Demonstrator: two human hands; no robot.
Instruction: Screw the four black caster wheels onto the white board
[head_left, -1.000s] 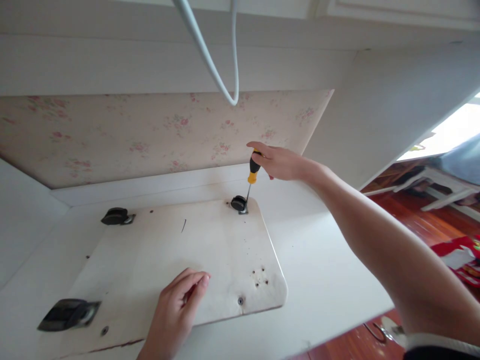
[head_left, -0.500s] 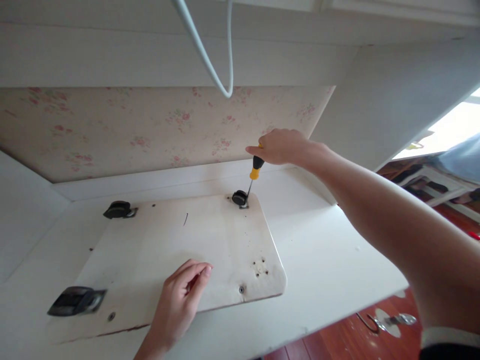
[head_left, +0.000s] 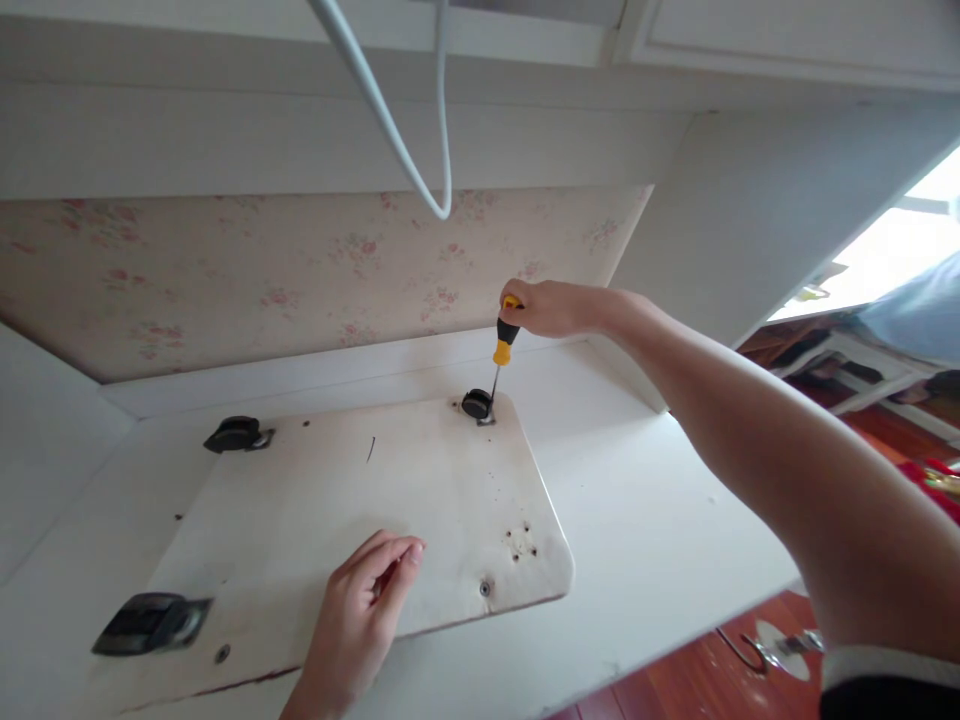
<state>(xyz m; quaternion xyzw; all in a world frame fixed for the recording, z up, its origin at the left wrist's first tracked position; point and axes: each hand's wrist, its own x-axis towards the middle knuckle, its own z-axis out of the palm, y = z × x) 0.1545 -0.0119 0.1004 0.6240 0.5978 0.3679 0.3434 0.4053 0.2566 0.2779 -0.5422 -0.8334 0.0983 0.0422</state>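
My right hand (head_left: 541,306) is closed round the yellow and black handle of a screwdriver (head_left: 504,340). Its shaft points down to the metal plate of a black caster wheel (head_left: 477,404) at the far right corner of a white board (head_left: 420,480). Over the board's near edge is my left hand (head_left: 367,600), fingers curled and thumb meeting the fingertips; whatever they may pinch is hidden. Two more casters, one at the far left (head_left: 234,434) and one at the near left (head_left: 150,624), sit on the board. The near right corner shows several screw holes (head_left: 520,543).
The board lies on a white desktop (head_left: 622,500) with a flowered back panel (head_left: 315,280) behind. A white cable (head_left: 397,135) hangs in front. Side panels (head_left: 712,210) stand left and right. Below lies a red wooden floor (head_left: 675,670) with a metal object on it.
My right hand has shifted its grip on the screwdriver handle, with the fingers now wrapped over its top. The view has tilted slightly up. My left hand keeps its pose.
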